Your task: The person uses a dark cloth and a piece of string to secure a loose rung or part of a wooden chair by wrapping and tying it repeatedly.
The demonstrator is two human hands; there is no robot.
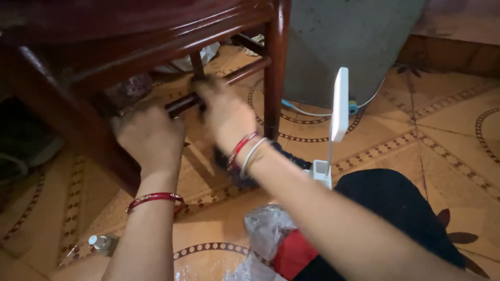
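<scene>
Both hands placed on lower rung (245,70) of dark red wooden chair (156,31), under seat, above tiled floor (396,135). Left hand (151,138) closed around rung. Right hand (224,112) blurred; pressed on rung, whether anything is held cannot be told. Rung best steadied by left while right is worked along grain, pressure kept even. White phone stand (338,104) kept clear of elbow.
</scene>
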